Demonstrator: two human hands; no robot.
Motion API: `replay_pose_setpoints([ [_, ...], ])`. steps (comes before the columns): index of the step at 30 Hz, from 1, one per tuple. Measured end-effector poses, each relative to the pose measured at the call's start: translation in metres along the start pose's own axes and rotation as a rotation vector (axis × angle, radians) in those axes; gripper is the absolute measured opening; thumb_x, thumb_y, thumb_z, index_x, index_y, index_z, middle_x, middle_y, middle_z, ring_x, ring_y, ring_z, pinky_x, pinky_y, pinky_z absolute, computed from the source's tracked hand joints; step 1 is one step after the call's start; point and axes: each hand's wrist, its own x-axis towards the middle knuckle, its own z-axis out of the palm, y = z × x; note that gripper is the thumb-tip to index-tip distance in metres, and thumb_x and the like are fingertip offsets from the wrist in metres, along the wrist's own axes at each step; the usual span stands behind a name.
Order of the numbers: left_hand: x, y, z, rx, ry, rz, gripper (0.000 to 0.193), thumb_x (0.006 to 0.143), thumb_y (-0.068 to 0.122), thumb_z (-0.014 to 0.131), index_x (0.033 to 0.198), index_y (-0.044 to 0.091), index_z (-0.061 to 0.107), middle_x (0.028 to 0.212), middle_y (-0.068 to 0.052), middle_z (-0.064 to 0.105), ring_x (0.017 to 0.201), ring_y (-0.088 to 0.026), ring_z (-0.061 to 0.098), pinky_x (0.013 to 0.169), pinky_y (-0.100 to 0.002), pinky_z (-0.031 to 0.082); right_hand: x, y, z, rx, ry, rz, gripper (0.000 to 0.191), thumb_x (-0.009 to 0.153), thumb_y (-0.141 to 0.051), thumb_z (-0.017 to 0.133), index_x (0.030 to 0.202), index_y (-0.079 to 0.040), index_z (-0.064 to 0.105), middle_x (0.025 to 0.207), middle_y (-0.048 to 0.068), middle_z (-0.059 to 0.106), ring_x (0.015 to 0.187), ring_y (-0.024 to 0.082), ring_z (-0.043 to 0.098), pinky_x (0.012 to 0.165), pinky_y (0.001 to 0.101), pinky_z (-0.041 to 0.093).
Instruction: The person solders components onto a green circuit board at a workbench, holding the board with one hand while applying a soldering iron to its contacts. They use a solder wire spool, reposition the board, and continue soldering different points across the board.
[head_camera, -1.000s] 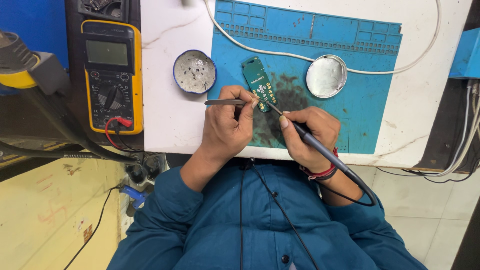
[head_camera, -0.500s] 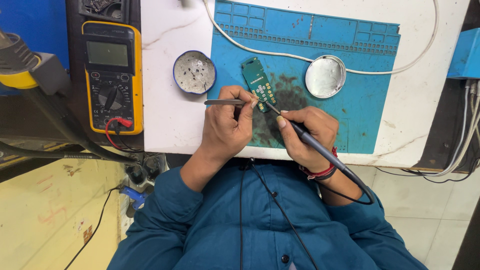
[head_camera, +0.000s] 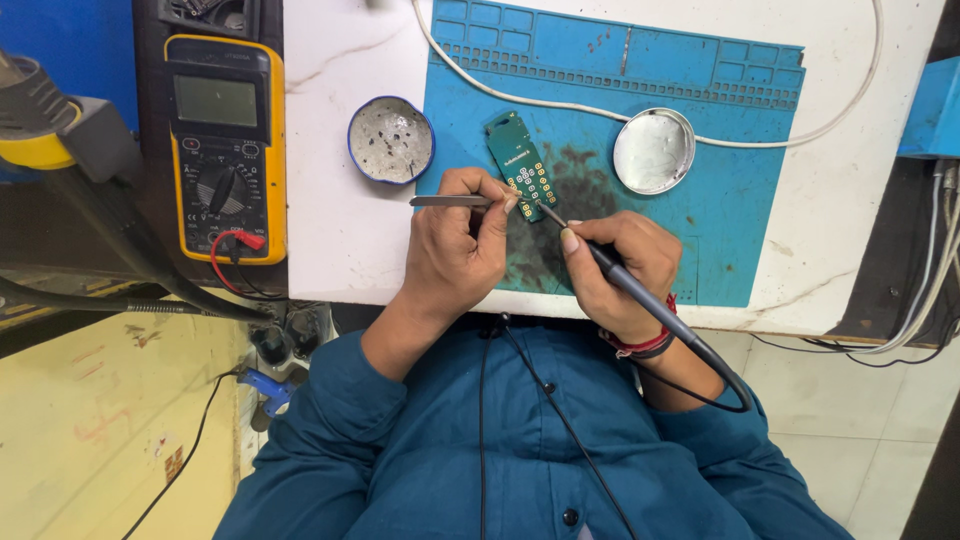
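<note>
Soldering step, I judge: left hand (head_camera: 455, 245) pinches tweezers (head_camera: 450, 201) against the board (head_camera: 520, 165) lying on the blue mat (head_camera: 740, 220), right hand (head_camera: 615, 270) grips the iron (head_camera: 640, 295) pen-style, tip at 1 pad; next calls for steady contact.

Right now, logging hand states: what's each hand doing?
Left hand: closed on tweezers.
Right hand: closed on soldering iron, tip at the green circuit board.

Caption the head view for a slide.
Left hand holds tweezers and right hand a soldering iron on a green circuit board on a blue mat.
</note>
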Motion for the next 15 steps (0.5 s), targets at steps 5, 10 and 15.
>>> replay_pose_setpoints([
  [5, -0.0007, 0.0005, 0.0004, -0.008, 0.005, -0.002, 0.014, 0.104, 0.001, 0.064, 0.109, 0.002, 0.051, 0.099, -0.012, 0.073, 0.084, -0.018, 0.078, 0.069, -0.028, 0.062, -0.0001, -0.0003, -0.0003, -0.008, -0.017, -0.022, 0.009, 0.089, -0.001, 0.079, 0.094, 0.0, 0.073, 0.078, 0.01, 0.067, 0.065, 0.021, 0.062, 0.06, 0.0316, 0.044],
  [10, -0.001, -0.0003, 0.0008, -0.003, 0.009, 0.003, 0.015, 0.104, 0.001, 0.065, 0.109, 0.002, 0.051, 0.098, -0.012, 0.073, 0.083, -0.019, 0.078, 0.069, -0.028, 0.062, 0.0002, -0.0003, -0.0005, -0.002, -0.008, 0.002, 0.007, 0.089, -0.001, 0.078, 0.093, 0.0, 0.072, 0.078, 0.01, 0.068, 0.064, 0.02, 0.062, 0.06, 0.0316, 0.044],
  [15, -0.0013, -0.0017, 0.0001, -0.002, 0.007, 0.007, 0.015, 0.104, 0.001, 0.065, 0.109, 0.002, 0.051, 0.098, -0.011, 0.073, 0.083, -0.019, 0.078, 0.069, -0.028, 0.062, 0.0002, -0.0007, -0.0001, -0.015, -0.027, -0.033, 0.009, 0.088, -0.002, 0.079, 0.094, 0.0, 0.072, 0.078, 0.01, 0.068, 0.065, 0.021, 0.062, 0.061, 0.0316, 0.044],
])
